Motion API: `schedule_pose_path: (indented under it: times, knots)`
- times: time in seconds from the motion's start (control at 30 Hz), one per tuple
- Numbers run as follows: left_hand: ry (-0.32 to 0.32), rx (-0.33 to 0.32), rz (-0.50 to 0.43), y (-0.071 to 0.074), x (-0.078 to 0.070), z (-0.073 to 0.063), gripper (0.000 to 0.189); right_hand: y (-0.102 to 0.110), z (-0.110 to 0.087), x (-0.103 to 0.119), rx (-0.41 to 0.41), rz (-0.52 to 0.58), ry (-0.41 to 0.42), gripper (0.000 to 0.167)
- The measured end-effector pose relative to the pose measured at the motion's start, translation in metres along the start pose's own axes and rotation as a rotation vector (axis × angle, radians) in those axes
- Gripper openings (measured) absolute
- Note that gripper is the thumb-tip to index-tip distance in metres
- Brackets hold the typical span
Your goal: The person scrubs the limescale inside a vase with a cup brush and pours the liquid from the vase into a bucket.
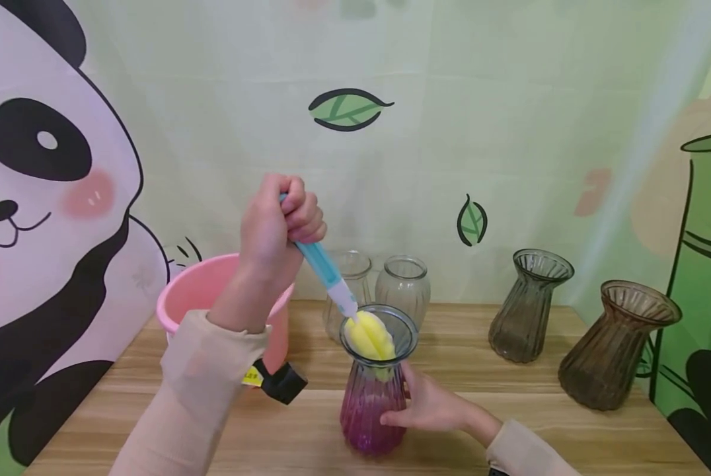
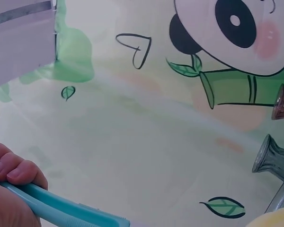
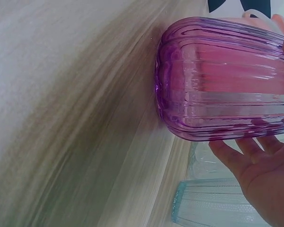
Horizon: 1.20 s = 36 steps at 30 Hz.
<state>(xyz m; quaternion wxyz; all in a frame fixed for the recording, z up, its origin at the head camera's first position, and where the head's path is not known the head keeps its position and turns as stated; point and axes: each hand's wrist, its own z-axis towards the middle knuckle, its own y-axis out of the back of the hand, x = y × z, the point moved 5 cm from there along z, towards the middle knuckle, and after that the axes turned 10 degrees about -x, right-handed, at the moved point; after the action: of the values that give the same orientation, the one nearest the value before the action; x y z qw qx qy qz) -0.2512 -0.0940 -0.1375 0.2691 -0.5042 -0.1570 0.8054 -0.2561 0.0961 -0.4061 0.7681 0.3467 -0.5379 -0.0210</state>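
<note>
My left hand (image 1: 281, 218) is wrapped in a fist around the turquoise handle of a sponge brush (image 1: 320, 264), raised above the vase. The brush slants down to the right, its yellow sponge head (image 1: 370, 336) within the vase's mouth. That glass vase (image 1: 373, 423) has a flared grey-blue rim, ribbed sides and a purple-pink lower part. Low on its right side, my right hand (image 1: 429, 400) grips it, thumb in front and fingers behind. In the right wrist view, the fingers (image 3: 232, 158) show against the pink glass. The left wrist view shows the handle (image 2: 71, 208) in the left fist.
A pink bucket (image 1: 281, 330) stands at the left, partly behind the left forearm. Two clear glass vases (image 1: 404, 287) are behind the purple vase. Farther right are a grey ribbed vase (image 1: 522, 317) and a brown one (image 1: 608, 357). A printed panda backdrop (image 1: 540, 99) borders the wooden table (image 1: 480, 377).
</note>
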Motion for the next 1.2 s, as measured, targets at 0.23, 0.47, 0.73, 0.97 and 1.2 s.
schedule_pose_path:
  times: [0.23, 0.47, 0.73, 0.97, 1.2]
  knots:
    - [-0.008, -0.038, -0.064, 0.013, -0.005, -0.001, 0.032, -0.001, -0.001, 0.0, -0.011, 0.012, 0.006, 0.094]
    - [-0.069, -0.068, -0.181, 0.017, -0.037, -0.006, 0.032, -0.002, -0.002, -0.002, -0.019, -0.016, 0.002, 0.094]
    - [-0.128, -0.11, -0.462, 0.054, -0.098, -0.024, 0.031, 0.001, -0.004, -0.002, -0.048, -0.018, 0.005, 0.085]
    - [0.01, 0.035, -0.149, 0.071, -0.082, -0.031, 0.037, -0.001, -0.005, -0.004, -0.055, -0.027, -0.002, 0.088]
    - [0.213, -0.014, 0.52, 0.08, -0.007, -0.022, 0.03, -0.001, -0.004, -0.003, -0.061, -0.04, 0.023, 0.091]
